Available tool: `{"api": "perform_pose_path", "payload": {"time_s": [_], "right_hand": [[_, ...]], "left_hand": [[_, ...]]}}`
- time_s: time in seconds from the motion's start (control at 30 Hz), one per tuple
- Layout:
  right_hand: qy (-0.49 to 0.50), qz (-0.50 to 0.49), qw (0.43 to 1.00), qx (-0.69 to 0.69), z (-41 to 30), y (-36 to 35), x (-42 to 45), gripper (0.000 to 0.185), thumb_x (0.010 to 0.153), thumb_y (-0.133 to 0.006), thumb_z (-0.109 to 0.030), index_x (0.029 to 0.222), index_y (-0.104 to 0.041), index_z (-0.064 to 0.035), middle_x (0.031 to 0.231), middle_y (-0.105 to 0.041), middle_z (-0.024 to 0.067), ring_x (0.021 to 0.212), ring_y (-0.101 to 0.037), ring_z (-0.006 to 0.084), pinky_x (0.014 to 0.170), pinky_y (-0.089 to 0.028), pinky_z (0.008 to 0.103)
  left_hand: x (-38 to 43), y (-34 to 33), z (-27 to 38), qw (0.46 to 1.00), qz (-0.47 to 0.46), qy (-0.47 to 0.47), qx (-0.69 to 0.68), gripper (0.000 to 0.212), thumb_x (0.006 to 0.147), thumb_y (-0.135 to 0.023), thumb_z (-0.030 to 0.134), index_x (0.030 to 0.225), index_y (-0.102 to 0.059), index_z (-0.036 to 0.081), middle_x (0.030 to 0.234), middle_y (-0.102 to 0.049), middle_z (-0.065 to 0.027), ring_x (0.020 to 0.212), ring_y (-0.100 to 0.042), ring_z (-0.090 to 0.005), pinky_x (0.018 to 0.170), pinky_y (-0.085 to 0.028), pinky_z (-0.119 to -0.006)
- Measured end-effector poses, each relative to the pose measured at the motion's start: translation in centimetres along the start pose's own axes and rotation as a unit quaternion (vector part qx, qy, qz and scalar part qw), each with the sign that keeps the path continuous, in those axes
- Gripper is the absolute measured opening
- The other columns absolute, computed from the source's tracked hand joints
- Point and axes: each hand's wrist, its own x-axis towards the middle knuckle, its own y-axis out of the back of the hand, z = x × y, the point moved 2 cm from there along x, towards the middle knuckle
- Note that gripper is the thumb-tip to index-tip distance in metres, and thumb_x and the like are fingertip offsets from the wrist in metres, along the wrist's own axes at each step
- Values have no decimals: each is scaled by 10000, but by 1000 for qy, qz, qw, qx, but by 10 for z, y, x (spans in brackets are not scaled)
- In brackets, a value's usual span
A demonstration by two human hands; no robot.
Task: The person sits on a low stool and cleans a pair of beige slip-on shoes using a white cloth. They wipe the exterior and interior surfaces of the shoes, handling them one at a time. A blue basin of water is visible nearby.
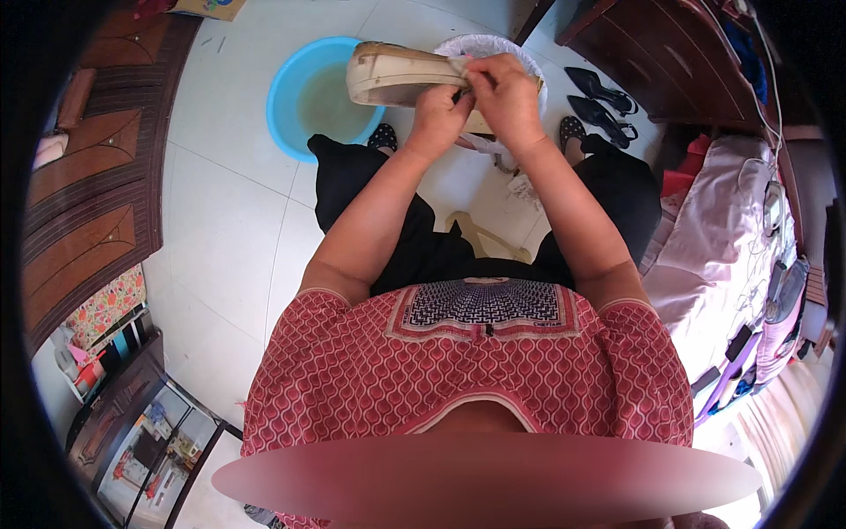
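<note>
A worn off-white shoe [383,76] with a brownish sole edge is held in the air in front of me, tilted on its side. My left hand [436,119] grips it from below, thumb and fingers at its near edge. At the shoe's right end, my right hand [507,96] pinches with thumb and forefinger. Something pale shows beside those fingertips; whether it is a wipe or part of the shoe I cannot tell. Below and left of the shoe stands a light-blue plastic basin [283,99] of cloudy water. Behind my right hand is a round bin with a white liner [476,45].
Black pointed slingback shoes [598,119] lie on the tiled floor [225,218] beside a dark wooden cabinet [634,53]. Brown wooden drawers [99,159] line the left. A pink cover [714,211] with cables lies to the right. My feet wear dotted shoes [382,137].
</note>
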Motion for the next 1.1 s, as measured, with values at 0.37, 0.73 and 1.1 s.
{"api": "perform_pose_path", "payload": {"time_s": [0.37, 0.73, 1.1], "right_hand": [[-55, 21, 998, -6, 23, -1, -5, 87, 744, -618, -72, 813, -649, -30, 824, -594, 131, 734, -592, 272, 676, -475, 338], [-158, 21, 987, -17, 54, 8, -23, 76, 740, -620, -76, 793, -651, -32, 797, -599, 126, 736, -592, 271, 685, -476, 333], [-47, 66, 997, -5, 39, 9, -5, 78, 738, -601, -17, 812, -624, -18, 823, -585, 117, 737, -581, 264, 669, -472, 324]], "left_hand": [[5, 2, 1, 991, 53, 52, -111, 162, 807, -584, 135, 873, -616, -10, 696, -574, 0, 626, -476, -61, 577, -417, -236], [9, -2, -14, 974, 75, 84, -198, 149, 784, -603, 109, 860, -618, -18, 681, -577, 1, 602, -487, -62, 546, -411, -241], [2, 9, 14, 904, -68, 104, -408, 431, 817, -605, 146, 1205, -470, 14, 1116, -542, -51, 1020, -495, -127, 901, -382, -276]]}}
